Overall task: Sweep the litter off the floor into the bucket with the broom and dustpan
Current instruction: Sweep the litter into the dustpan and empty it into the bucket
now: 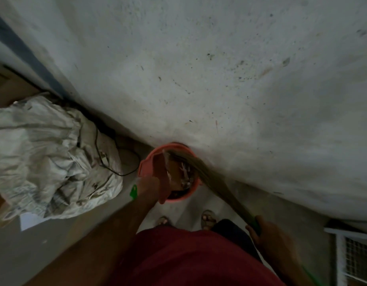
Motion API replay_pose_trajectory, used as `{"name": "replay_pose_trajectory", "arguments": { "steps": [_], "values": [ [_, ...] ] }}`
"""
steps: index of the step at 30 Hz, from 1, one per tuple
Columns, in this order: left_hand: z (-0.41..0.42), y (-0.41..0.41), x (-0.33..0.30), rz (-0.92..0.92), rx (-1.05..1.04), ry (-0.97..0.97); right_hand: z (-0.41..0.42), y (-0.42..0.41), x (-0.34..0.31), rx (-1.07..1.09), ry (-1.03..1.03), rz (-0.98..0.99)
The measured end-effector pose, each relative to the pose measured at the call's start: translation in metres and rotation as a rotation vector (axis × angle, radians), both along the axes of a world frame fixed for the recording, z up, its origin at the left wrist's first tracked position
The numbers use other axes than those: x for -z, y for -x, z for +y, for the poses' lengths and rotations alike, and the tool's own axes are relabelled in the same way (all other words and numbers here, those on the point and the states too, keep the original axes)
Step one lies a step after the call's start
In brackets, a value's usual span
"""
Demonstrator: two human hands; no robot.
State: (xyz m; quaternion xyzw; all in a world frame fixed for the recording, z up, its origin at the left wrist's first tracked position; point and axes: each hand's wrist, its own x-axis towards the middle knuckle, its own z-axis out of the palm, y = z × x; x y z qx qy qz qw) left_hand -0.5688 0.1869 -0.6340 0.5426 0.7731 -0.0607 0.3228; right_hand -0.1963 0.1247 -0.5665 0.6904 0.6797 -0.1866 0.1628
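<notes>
The left hand reaches down over the bucket, its fingers curled round the handle end of the pink dustpan, which is tipped over the bucket's near-left rim so that its pan faces into the opening. A green tag sits at that wrist. The right hand is lower and to the right, its fingers closed round the green handle of the broom; the handle passes through the grip, and the long straw bristles run up and left from it, with their tips over the bucket's mouth beside the dustpan. Inside the bucket lies pale litter, blurred, against a dark bottom. The bucket stands on the floor just ahead of the person's sandalled feet, well apart from the right hand and directly beneath the left. To the left of the bucket a crumpled whitish sack lies with a black cable trailing across it. A white wire rack shows at the lower right.
</notes>
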Motion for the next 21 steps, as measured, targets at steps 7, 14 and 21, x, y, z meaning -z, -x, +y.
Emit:
{"name": "replay_pose_trajectory", "arguments": {
  "steps": [7, 14, 21],
  "values": [
    [-0.009, -0.014, -0.005, 0.273, 0.123, 0.083, 0.026, -0.032, 0.007, -0.016, -0.007, 0.095],
    [-0.023, -0.057, -0.028, 0.369, -0.027, 0.031, 0.065, -0.080, 0.010, -0.151, 0.033, 0.129],
    [-0.062, -0.094, -0.042, 0.177, -0.393, 0.039, 0.092, -0.099, 0.031, -0.278, 0.154, 0.371]
  ]
}}
